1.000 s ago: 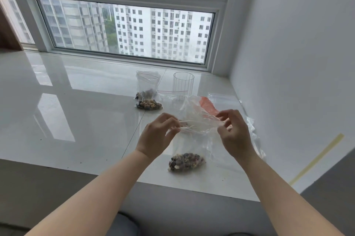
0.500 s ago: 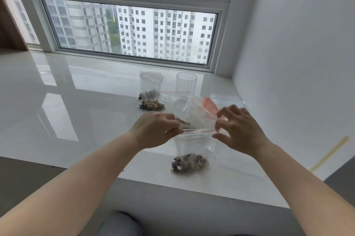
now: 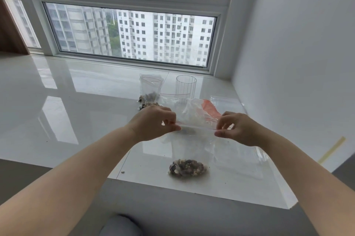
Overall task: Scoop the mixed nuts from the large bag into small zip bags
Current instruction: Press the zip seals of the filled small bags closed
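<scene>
Both hands hold one small zip bag up by its top edge: the left hand (image 3: pixel 153 123) pinches the left end of the zip strip between curled fingers and thumb, and the right hand (image 3: pixel 237 127) pinches the right end the same way, so the strip runs taut and level between them. Beneath everything lies the glossy white sill (image 3: pixel 63 112), a wide tiled ledge running along under the window (image 3: pixel 132 34), with the plain white wall (image 3: pixel 299 53) closing it off on the right. On the sill behind the hands lies the large bag (image 3: pixel 199 110) — crumpled clear plastic with an orange patch showing through it, touching the sill near the right wall; its contents cannot be made out. The small zip bag (image 3: pixel 189 147) hangs from the fingers with its lower end resting on the sill near the front edge, and the mixed nuts (image 3: pixel 188 168) sit in a dark heap at its bottom. Farther back stands a clear ribbed cup (image 3: pixel 186 87), upright, just beside a second zip bag (image 3: pixel 150 87) that stands open-topped with a few nuts in its base. A small crumb (image 3: pixel 122 172) lies on the sill — left of the hanging bag.
</scene>
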